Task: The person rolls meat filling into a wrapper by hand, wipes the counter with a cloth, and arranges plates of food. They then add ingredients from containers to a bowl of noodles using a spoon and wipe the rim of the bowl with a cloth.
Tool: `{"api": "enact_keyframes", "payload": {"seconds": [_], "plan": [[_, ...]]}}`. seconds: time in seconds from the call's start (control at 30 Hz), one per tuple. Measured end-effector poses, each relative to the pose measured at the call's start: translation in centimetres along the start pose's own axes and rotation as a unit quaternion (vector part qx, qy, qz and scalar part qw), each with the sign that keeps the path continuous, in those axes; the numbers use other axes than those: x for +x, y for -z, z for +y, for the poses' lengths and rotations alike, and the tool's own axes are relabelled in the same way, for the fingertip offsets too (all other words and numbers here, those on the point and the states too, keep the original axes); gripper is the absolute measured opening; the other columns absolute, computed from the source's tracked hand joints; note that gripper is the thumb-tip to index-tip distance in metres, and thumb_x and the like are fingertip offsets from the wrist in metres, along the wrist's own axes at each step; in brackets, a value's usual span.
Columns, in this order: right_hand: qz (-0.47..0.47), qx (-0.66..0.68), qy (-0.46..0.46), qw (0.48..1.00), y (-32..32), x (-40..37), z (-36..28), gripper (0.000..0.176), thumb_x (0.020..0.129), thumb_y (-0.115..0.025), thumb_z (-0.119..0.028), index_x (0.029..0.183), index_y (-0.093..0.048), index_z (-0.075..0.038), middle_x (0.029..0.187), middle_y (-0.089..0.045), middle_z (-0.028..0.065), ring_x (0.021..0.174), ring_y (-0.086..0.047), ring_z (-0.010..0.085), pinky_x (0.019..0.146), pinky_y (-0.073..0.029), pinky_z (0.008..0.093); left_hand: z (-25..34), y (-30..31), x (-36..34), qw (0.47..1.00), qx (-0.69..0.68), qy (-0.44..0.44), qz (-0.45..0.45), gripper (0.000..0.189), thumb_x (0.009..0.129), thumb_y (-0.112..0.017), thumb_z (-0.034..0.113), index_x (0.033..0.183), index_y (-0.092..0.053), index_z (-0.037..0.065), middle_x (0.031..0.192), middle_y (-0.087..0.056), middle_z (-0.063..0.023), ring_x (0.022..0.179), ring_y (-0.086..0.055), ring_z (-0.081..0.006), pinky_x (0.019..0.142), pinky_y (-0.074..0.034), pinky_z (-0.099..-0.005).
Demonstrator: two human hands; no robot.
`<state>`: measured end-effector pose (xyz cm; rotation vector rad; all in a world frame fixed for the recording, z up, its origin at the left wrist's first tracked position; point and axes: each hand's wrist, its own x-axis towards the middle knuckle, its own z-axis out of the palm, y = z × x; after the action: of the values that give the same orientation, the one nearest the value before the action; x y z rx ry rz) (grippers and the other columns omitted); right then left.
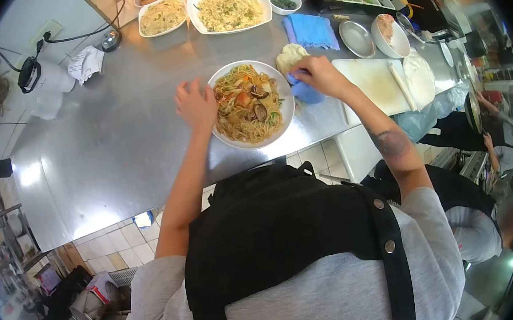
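Observation:
A white plate of stir-fried noodles with mushroom slices and vegetables stands on the steel table in front of me. At its left rim is my left hand, fingers apart and holding nothing. My right hand, just beyond the plate's right rim, pinches a blue cloth whose lower part hangs at the table. Behind that hand lies a pale yellow, crumpled cloth-like thing.
Fried rice fills a large white dish and a smaller one at the back. A folded blue towel, metal dish and cutting board with a rolling pin lie rightward. Co-workers stand at right.

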<state>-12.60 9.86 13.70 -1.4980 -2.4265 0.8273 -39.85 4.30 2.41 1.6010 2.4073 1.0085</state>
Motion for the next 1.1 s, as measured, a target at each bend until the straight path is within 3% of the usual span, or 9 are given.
{"api": "enact_keyframes", "payload": {"seconds": [0.03, 0.13, 0.27, 0.33, 0.63, 0.77, 0.83, 0.97, 1.1], "plan": [[-0.002, 0.0, -0.002, 1.0, -0.8, 0.5, 0.5, 0.014, 0.077, -0.06, -0.003, 0.088, -0.068, -0.004, 0.088, -0.064, 0.0146, 0.082, -0.062, 0.0298, 0.074, -0.049, 0.0348, 0.0, 0.1, 0.5, 1.0, -0.001, 0.001, -0.002, 0.025, 0.084, -0.057, 0.029, 0.104, -0.066, 0.019, 0.111, -0.054, -0.008, 0.112, -0.044, -0.0257, 0.09, -0.035, -0.046], [-0.007, -0.101, 0.205, 0.974, -4.0, 1.5, 1.4, 0.012, 0.072, -0.063, -0.004, 0.084, -0.063, -0.002, 0.087, -0.059, 0.0115, 0.082, -0.059, 0.0274, 0.074, -0.047, 0.0352, -0.8, -0.6, 3.0, 0.991, -0.065, -0.078, -0.086, 0.024, 0.085, -0.056, 0.031, 0.101, -0.067, 0.018, 0.111, -0.054, -0.0077, 0.112, -0.044, -0.0248, 0.09, -0.033, -0.048], [0.022, -0.244, 0.263, 0.933, -6.9, 0.5, 2.0, 0.009, 0.075, -0.059, -0.008, 0.082, -0.064, -0.005, 0.093, -0.057, 0.0068, 0.092, -0.055, 0.0228, 0.077, -0.045, 0.0363, -1.2, -1.4, 3.5, 0.978, -0.042, -0.124, -0.163, 0.022, 0.086, -0.055, 0.032, 0.098, -0.068, 0.02, 0.11, -0.055, -0.0032, 0.111, -0.045, -0.0236, 0.089, -0.032, -0.0474], [0.068, -0.373, 0.209, 0.902, -6.9, -1.0, 0.9, 0.011, 0.078, -0.055, -0.014, 0.082, -0.064, -0.008, 0.098, -0.055, 0.0024, 0.098, -0.051, 0.0183, 0.079, -0.043, 0.0363, -1.1, -1.5, 3.2, 0.978, -0.051, -0.115, -0.165, 0.022, 0.086, -0.054, 0.033, 0.097, -0.069, 0.021, 0.109, -0.055, -0.0015, 0.111, -0.045, -0.0231, 0.088, -0.032, -0.0468], [-0.082, -0.241, 0.053, 0.966, -6.6, -4.6, -2.3, 0.012, 0.078, -0.056, -0.014, 0.078, -0.067, -0.01, 0.1, -0.056, 0.0029, 0.098, -0.051, 0.0196, 0.077, -0.04, 0.0372, -0.7, -1.3, 2.6, 0.985, -0.049, -0.081, -0.145, 0.02, 0.086, -0.056, 0.032, 0.096, -0.069, 0.022, 0.109, -0.056, 0.0006, 0.11, -0.045, -0.0221, 0.087, -0.032, -0.0467], [-0.087, -0.095, 0.162, 0.978, -6.2, -3.6, 1.7, 0.013, 0.081, -0.056, -0.012, 0.082, -0.068, -0.008, 0.096, -0.061, 0.0079, 0.092, -0.057, 0.0233, 0.074, -0.044, 0.038, -1.0, -1.3, 1.2, 0.992, -0.043, -0.067, -0.102, 0.02, 0.086, -0.055, 0.029, 0.097, -0.068, 0.019, 0.11, -0.055, -0.0001, 0.109, -0.045, -0.0225, 0.086, -0.031, -0.0464], [-0.071, 0.049, 0.029, 0.996, -4.2, -3.1, 1.7, 0.014, 0.082, -0.056, -0.009, 0.087, -0.068, -0.005, 0.089, -0.063, 0.0126, 0.083, -0.061, 0.0277, 0.072, -0.047, 0.0374, -1.2, -1.0, 0.3, 0.994, -0.046, -0.057, -0.084, 0.02, 0.086, -0.055, 0.028, 0.097, -0.068, 0.019, 0.111, -0.055, -0.0003, 0.108, -0.045, -0.0226, 0.086, -0.031, -0.0463], [-0.016, 0.031, 0.012, 0.999, -2.9, -2.9, 1.6, 0.015, 0.08, -0.059, -0.007, 0.091, -0.066, -0.001, 0.087, -0.062, 0.0138, 0.081, -0.06, 0.0295, 0.073, -0.048, 0.0351, -1.8, -0.5, -1.2, 0.998, -0.04, 0.004, -0.057, 0.02, 0.087, -0.054, 0.027, 0.098, -0.068, 0.019, 0.111, -0.054, 0.0006, 0.107, -0.045, -0.0224, 0.086, -0.032, -0.0457], [0.012, -0.047, 0.156, 0.987, -5.8, -3.6, 1.3, 0.017, 0.078, -0.058, -0.006, 0.092, -0.065, -0.001, 0.091, -0.057, 0.0125, 0.086, -0.058, 0.0287, 0.074, -0.048, 0.0349, -1.6, 0.0, -1.5, 0.997, -0.041, 0.032, -0.053, 0.02, 0.088, -0.053, 0.028, 0.098, -0.067, 0.018, 0.112, -0.054, 0.0015, 0.107, -0.044, -0.022, 0.087, -0.032, -0.0453]]}}
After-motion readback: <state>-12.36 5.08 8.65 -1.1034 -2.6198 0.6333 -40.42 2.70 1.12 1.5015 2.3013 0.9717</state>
